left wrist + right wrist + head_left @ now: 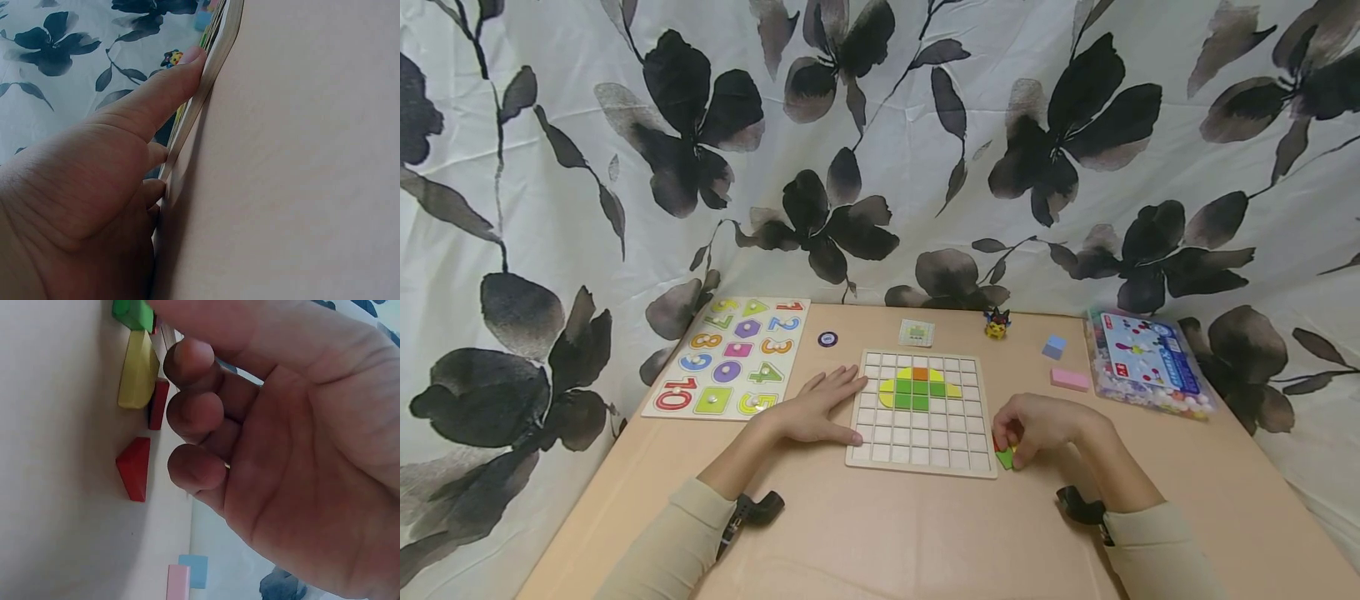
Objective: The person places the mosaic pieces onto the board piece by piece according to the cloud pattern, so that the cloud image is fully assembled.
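Note:
My left hand [822, 407] lies with fingers spread at the left edge of a gridded wooden board [917, 454]. Its thumb [181, 75] rests along the near edge in the left wrist view. Green, yellow and orange pieces form a shape in the board's upper middle. Beside the board's right edge, my right hand [1045, 425] curls over small blocks, thumb and index finger pinching a green block [132, 314]. A yellow block [139, 372] and red blocks [134, 470] lie by its other curled fingers. The index fingertip is hidden in the right wrist view.
A number-and-shape board [722, 358] lies to the left. Behind the gridded board are a round dark token [827, 339], a small card [917, 333] and a yellow-and-black figurine [997, 323]. Blue [1054, 347] and pink blocks [1070, 380] and a bead-filled box [1150, 358] are right.

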### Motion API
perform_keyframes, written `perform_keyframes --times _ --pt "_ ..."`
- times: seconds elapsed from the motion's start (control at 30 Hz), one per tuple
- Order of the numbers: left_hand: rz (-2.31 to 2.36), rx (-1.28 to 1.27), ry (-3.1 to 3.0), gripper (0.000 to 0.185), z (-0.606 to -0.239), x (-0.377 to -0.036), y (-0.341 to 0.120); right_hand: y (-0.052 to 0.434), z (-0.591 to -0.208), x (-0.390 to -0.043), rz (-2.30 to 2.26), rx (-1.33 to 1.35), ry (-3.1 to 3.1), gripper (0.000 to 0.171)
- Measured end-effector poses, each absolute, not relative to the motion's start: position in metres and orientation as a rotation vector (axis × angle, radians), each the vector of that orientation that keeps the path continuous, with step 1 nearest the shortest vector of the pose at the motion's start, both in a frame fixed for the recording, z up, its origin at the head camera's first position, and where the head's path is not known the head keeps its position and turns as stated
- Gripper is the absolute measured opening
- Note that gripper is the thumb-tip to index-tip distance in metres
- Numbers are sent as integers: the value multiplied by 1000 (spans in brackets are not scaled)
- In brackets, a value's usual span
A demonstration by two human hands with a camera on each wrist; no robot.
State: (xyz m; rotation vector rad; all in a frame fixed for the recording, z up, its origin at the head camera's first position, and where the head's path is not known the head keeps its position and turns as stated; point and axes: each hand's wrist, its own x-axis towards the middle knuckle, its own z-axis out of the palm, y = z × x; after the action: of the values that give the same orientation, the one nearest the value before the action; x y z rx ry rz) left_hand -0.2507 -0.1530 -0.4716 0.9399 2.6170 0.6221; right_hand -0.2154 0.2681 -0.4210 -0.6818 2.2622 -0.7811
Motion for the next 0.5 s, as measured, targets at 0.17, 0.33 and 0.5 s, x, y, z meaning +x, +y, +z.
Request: perform_keyframes --times 0.17,0.33,0.5 --pt "625 943 2616 106 -472 -251 -154 264 -422 -215 -732 -693 2315 20" --pt "610 942 2618 107 -473 -252 -153 262 -421 -214 -723 -686 2334 20" --pt "601 937 2618 108 -474 -253 -154 262 -420 -212 -719 -688 2338 20"
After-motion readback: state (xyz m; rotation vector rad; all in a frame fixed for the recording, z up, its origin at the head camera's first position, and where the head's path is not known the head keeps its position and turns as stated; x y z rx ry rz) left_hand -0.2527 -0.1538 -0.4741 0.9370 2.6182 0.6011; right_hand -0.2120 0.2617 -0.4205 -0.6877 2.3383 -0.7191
